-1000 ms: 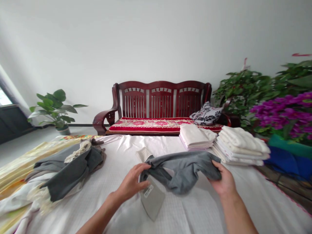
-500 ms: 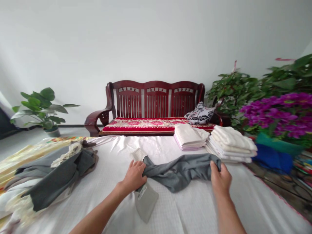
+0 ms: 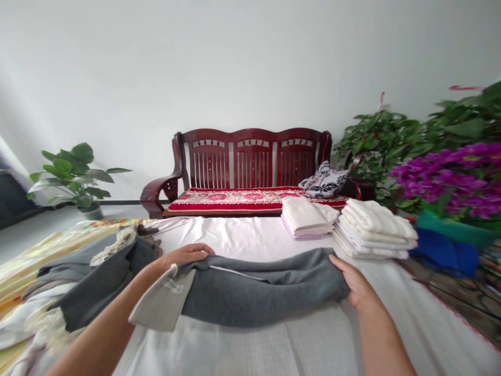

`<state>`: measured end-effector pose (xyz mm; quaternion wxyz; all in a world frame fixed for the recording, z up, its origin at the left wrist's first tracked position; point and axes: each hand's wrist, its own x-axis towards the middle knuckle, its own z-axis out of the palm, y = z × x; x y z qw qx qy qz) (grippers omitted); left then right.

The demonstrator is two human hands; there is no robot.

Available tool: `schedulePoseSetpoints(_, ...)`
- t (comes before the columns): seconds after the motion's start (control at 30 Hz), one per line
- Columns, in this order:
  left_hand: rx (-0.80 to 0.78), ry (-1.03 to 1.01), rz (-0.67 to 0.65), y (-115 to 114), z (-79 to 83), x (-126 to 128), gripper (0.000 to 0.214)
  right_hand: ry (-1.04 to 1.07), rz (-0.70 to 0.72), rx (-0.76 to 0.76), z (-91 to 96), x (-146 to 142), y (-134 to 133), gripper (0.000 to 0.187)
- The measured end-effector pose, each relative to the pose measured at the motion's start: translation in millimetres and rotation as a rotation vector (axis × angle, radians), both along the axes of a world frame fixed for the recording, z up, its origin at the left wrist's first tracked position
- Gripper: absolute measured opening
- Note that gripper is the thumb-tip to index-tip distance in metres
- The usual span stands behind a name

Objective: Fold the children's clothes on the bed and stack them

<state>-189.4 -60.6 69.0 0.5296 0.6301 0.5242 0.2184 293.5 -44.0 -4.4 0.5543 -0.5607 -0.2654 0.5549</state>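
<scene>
Dark grey pants point(image 3: 262, 303) with a wide pale waistband point(image 3: 166, 303) stretch sideways between my hands over the white sheet. A small printed mark shows on the waistband. My left hand point(image 3: 188, 254) is closed on the upper edge near the waistband, its fingertips partly hidden by the cloth. At the other end my right hand point(image 3: 354, 282) pinches the pants with the thumb on top; its other fingers are behind the fabric. The cloth looks doubled lengthwise, with a pale line along a fold.
Loose grey and cream clothes point(image 3: 105, 277) lie heaped on the left. Two stacks of folded cloth, a pinkish-white one point(image 3: 305, 216) and a white one point(image 3: 373, 230), stand at the back right. Beyond are a wooden bench point(image 3: 250, 156), a patterned cushion point(image 3: 324, 180) and purple flowers point(image 3: 454, 177).
The pants went from bunched and twisted to stretched out flat. My left hand moved left and away from me with the waistband end; my right hand stayed at the other end.
</scene>
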Motion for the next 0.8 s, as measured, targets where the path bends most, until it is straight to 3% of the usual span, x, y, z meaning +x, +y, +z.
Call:
schedulePoseSetpoints(0.1, 0.032, 0.173, 0.250, 13, -20.7, -18, 0.059, -0.025, -0.091, 0.001, -3.0, -5, 2, 0.025)
schedulePoseSetpoints(0.2, 0.113, 0.310, 0.425, 13, -36.0, -32, 0.062, -0.197, -0.036, 0.007, -6.3, -6, 1, 0.043)
schedulePoseSetpoints(0.27, 0.105, 0.309, 0.359, 3, -37.9, -36, 0.064, -0.309, -0.012, 0.004, -6.8, -5, 0, 0.056)
schedulePoseSetpoints(0.37, 0.176, 0.358, 0.140, -22, -36.2, -28, 0.068, -0.360, 0.002, 0.016, -4.9, -5, -3, 0.076)
schedulePoseSetpoints(0.43, 0.299, 0.536, 0.042, -40, -37.7, -16, 0.066, -0.303, 0.050, 0.031, -3.2, -6, -6, 0.084)
schedulePoseSetpoints(0.53, 0.395, 0.802, -0.002, -54, -45.0, -2, 0.043, -0.245, 0.153, 0.085, -2.5, -10, -11, 0.088)
schedulePoseSetpoints(0.67, 0.387, 0.817, 0.032, -39, -52.1, -9, 0.029, -0.305, 0.242, 0.176, -4.4, -15, -13, 0.082)
schedulePoseSetpoints(0.8, 0.352, 0.613, 0.186, -9, -50.6, -34, 0.029, -0.288, 0.091, 0.219, -6.9, -6, -9, 0.079)
